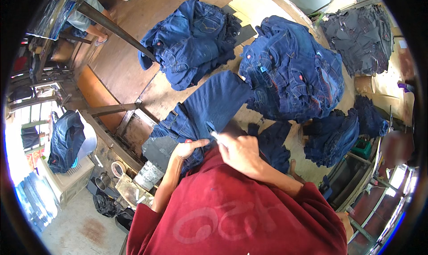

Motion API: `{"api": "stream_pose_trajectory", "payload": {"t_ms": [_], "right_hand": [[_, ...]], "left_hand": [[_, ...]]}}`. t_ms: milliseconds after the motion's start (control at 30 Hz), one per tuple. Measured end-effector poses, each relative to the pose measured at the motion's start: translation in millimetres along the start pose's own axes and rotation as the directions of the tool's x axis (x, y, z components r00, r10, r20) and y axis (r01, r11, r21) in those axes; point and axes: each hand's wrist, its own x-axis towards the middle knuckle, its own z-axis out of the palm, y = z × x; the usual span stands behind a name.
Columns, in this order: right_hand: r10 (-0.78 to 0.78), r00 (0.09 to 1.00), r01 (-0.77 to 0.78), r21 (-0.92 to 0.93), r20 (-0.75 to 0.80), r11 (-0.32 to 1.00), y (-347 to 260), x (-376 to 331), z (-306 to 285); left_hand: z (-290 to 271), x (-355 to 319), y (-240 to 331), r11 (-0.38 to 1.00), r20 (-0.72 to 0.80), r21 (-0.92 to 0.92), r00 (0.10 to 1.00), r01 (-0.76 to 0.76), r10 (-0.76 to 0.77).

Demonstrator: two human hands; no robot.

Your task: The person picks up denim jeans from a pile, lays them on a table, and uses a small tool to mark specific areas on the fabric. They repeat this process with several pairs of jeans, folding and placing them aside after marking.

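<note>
A pair of dark blue jeans [209,107] lies spread on the wooden table [129,72] right in front of me. My left hand [188,149] rests flat on the jeans near their waist, pressing the fabric down. My right hand [238,150] is closed around a small thin tool [212,131] with a blue handle and a pale tip, held against the denim beside the left hand. My red shirt hides the near edge of the garment.
Piles of dark jeans lie at the back centre [191,41], the right [290,72] and the lower right [332,136]. A grey-black pile [361,36] sits far right. Another person's legs [87,20] show at upper left. A tape roll [118,168] and a metal can [149,174] stand below the table edge.
</note>
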Motion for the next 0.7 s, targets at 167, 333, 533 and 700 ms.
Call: {"api": "stream_pose_trajectory", "payload": {"t_ms": [167, 333, 533, 700], "right_hand": [[0.462, 0.771, -0.189, 0.537, -0.437, 0.822, 105.3, 69.4, 49.6], [0.640, 0.457, -0.640, 0.728, 0.618, -0.247, 211.6, 119.1, 63.4], [0.754, 0.638, -0.541, 0.788, 0.157, 0.293, 253.4, 212.1, 43.5], [0.684, 0.729, -0.252, 0.913, -0.038, 0.319, 290.8, 298.7, -25.0]], "left_hand": [[-23.6, -19.8, -21.6, 0.986, -0.382, -0.101, 0.910, 0.129, -0.158], [-67.6, -116.0, -60.4, 0.995, 0.054, -0.068, 0.996, 0.069, -0.066], [-38.2, -107.6, -53.2, 0.713, -0.157, 0.621, 0.943, 0.326, -0.295], [13.3, -13.1, 1.6, 0.794, 0.044, 0.606, 0.999, -0.045, 0.023]]}}
